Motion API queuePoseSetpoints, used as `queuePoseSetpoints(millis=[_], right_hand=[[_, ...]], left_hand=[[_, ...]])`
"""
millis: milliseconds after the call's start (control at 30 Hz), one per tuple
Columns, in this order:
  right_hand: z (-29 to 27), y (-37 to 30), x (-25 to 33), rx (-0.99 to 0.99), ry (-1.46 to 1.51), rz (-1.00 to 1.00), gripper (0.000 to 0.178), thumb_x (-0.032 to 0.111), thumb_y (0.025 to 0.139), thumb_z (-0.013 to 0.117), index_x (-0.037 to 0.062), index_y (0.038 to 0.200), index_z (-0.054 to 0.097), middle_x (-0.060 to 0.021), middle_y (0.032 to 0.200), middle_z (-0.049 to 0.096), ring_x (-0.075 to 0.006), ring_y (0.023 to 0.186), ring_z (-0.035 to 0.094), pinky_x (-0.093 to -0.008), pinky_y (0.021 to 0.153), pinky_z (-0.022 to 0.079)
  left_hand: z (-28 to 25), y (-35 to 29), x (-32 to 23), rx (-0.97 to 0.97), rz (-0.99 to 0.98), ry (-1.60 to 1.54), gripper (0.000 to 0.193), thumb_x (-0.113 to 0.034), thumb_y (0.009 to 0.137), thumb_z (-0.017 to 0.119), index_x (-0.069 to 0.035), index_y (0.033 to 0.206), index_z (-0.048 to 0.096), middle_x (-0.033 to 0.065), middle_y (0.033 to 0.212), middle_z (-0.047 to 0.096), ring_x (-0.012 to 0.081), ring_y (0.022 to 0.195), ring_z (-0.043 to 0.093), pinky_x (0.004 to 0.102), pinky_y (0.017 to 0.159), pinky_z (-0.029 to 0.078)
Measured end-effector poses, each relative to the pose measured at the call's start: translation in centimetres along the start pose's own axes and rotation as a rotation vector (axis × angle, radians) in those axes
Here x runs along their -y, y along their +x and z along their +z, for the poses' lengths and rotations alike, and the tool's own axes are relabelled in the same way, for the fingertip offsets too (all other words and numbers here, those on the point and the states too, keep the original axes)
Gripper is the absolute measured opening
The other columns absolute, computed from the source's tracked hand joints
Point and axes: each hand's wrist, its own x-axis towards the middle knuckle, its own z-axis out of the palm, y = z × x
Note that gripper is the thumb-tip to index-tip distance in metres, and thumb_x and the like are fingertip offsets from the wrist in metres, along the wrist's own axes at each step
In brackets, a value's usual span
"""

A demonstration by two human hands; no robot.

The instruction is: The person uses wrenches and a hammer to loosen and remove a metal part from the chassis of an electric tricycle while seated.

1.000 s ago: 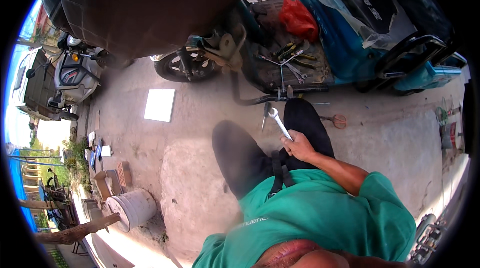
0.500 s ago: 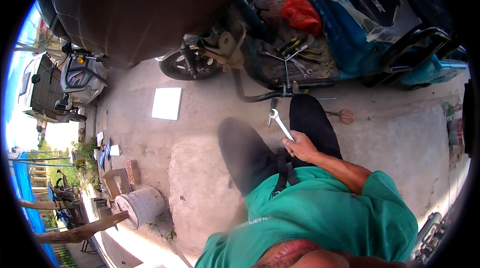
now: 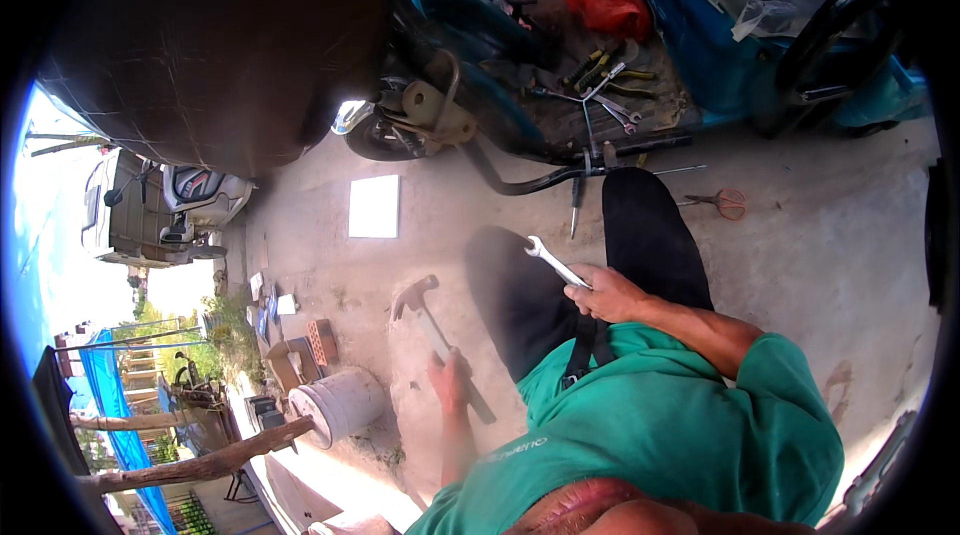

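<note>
On the far left, a grey three-wheeler [image 3: 208,187] stands partly hidden behind a big dark quilted cover [image 3: 220,55], which is itself cut off at the far edge. Nearer on the left, a rough wooden pole [image 3: 205,455] crosses in front of a white bucket [image 3: 350,403] and hides part of its side; a brick [image 3: 322,342] lies just beyond. Farther off, a white square board [image 3: 374,206] lies on the ground, too glaring for me to make out any surface detail.

To the right of the bucket, the left hand [image 3: 450,382] is clamped around the handle of a hammer [image 3: 432,327], held with its head pointing away from the body. Hand and forearm are smeared, so I can't tell the separate fingers.

Further right, the right hand [image 3: 607,295] has its fingers closed around a wrench [image 3: 553,261]; the open end points far and left, while the other end is hidden in the grip. Beyond it, the teal scooter [image 3: 715,70] runs out of sight at the far edge. On its footboard, a red bag [image 3: 608,0] sits behind jumbled pliers and wrenches [image 3: 612,95], overlapping too much to count. Scissors [image 3: 728,203] lie rightmost on the ground.
</note>
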Motion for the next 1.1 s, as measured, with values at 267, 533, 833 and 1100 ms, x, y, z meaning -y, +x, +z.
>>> queuePoseSetpoints(millis=[267, 533, 833, 1100], right_hand=[[3.3, 1.9, -1.2, -0.057, -0.175, -0.493, 0.066, 0.060, 0.092, 0.068, 0.0037, 0.125, 0.064, -0.0183, 0.100, 0.073, -0.0297, 0.095, 0.071, -0.0423, 0.086, 0.054], [0.3, 0.1, 0.6, -0.108, 0.030, -0.361, 0.047, 0.048, 0.089, 0.069, 0.0068, 0.110, 0.073, -0.0153, 0.094, 0.073, -0.0296, 0.091, 0.072, -0.0389, 0.082, 0.055], [-0.2, 0.6, -0.7, -0.156, 0.153, -0.566, 0.043, 0.026, 0.089, 0.065, -0.0037, 0.120, 0.068, -0.0163, 0.103, 0.072, -0.0277, 0.096, 0.069, -0.0389, 0.089, 0.053], [-1.9, 2.4, 0.4, -0.032, -0.035, -0.810, 0.051, 0.018, 0.090, 0.062, 0.0038, 0.139, 0.057, -0.0170, 0.126, 0.066, -0.0281, 0.116, 0.064, -0.0399, 0.102, 0.049]], left_hand=[[12.3, -6.6, -11.3, 0.266, 0.447, 0.176, 0.029, -0.010, 0.094, 0.072, 0.003, 0.117, 0.060, 0.0068, 0.095, 0.066, 0.0145, 0.078, 0.064, 0.0292, 0.071, 0.054], [19.2, -8.1, -14.8, 0.452, 0.653, 0.509, 0.026, -0.009, 0.084, 0.073, -0.003, 0.109, 0.066, 0.0148, 0.109, 0.069, 0.0282, 0.091, 0.070, 0.0351, 0.081, 0.055], [18.9, -3.5, -13.0, 0.611, 0.147, -0.154, 0.040, -0.036, 0.107, 0.052, 0.000, 0.124, 0.058, 0.0146, 0.115, 0.068, 0.0245, 0.107, 0.065, 0.0384, 0.096, 0.051], [21.7, -3.6, -15.6, 0.455, 0.208, -0.177, 0.042, -0.034, 0.110, 0.046, 0.003, 0.117, 0.063, 0.0186, 0.117, 0.068, 0.0298, 0.108, 0.066, 0.0414, 0.102, 0.049]])
